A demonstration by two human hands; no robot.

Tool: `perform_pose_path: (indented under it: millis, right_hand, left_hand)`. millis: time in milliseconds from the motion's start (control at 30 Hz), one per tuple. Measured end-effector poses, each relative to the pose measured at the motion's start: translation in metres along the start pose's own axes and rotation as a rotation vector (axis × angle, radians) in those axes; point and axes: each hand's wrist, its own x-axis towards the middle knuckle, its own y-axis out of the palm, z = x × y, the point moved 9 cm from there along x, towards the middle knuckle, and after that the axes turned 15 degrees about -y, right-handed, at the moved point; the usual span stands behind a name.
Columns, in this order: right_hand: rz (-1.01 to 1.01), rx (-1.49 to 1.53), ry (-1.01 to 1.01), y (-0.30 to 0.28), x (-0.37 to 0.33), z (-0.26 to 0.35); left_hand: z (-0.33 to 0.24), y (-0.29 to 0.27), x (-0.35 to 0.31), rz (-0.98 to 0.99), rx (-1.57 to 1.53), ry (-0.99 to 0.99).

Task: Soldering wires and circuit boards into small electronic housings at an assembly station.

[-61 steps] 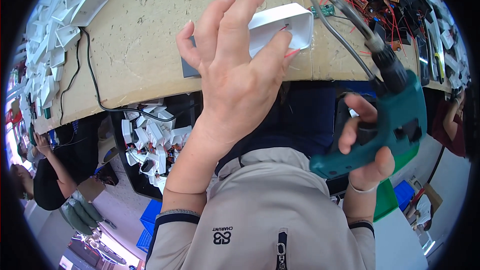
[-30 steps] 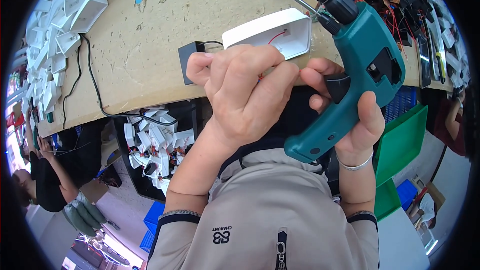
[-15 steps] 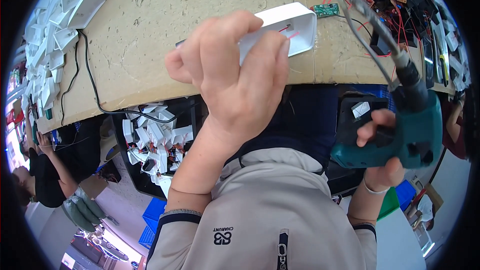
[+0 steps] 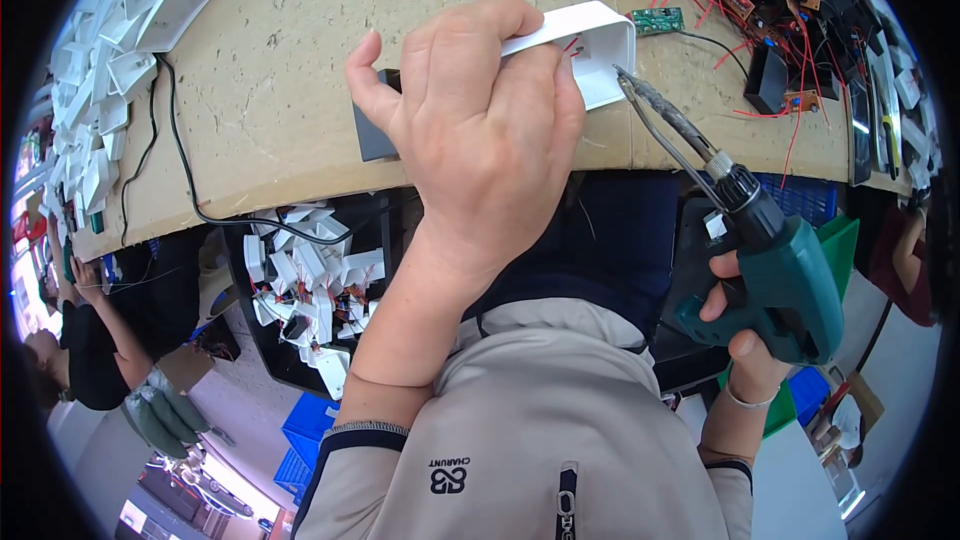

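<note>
My left hand (image 4: 490,130) is closed on a white plastic housing (image 4: 610,50), an open rectangular box lying on its side on the worktable. Its fingertips reach into the housing, beside a short bit of red wire. In my right hand (image 4: 745,340) is a teal soldering gun (image 4: 800,290), its long metal tip and thin feed tube pointing up and left. The tip ends at the right rim of the housing; whether it touches cannot be told. A dark box (image 4: 375,133) lies partly hidden behind my left hand. A green circuit board (image 4: 657,21) lies just right of the housing.
White housings (image 4: 110,70) are heaped at the left, near a black cable (image 4: 180,160). Black boxes, red wires and brown boards (image 4: 735,0) crowd the far right. A black bin (image 4: 290,370) of white wired parts stands below the table's front edge. Another person (image 4: 95,350) sits at far left.
The soldering gun has swung left and down, bringing its tip from above the circuit board to the housing's rim. My left hand has shifted slightly, uncovering more of the dark box.
</note>
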Motion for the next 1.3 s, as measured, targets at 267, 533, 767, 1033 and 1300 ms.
perform_pose_path:
  millis: [267,533,767,1033,1300]
  right_hand:
    - [-0.024,-0.122,-0.029,0.001,0.011,0.002]
    - [0.013,-0.156,-0.015,0.006,0.020,0.007]
    - [0.009,-0.237,-0.016,0.008,0.024,0.012]
    - [0.018,-0.244,-0.030,0.010,0.026,0.014]
    - [0.026,-0.235,-0.028,0.009,0.026,0.012]
  left_hand:
    - [0.001,0.001,0.002,-0.036,-0.040,0.010]
    - [0.002,0.002,0.002,-0.030,-0.056,0.009]
    - [0.003,0.002,0.000,-0.045,-0.057,0.033]
    - [0.003,0.002,0.000,-0.041,-0.070,0.026]
    - [0.003,0.001,0.000,-0.052,-0.069,0.024]
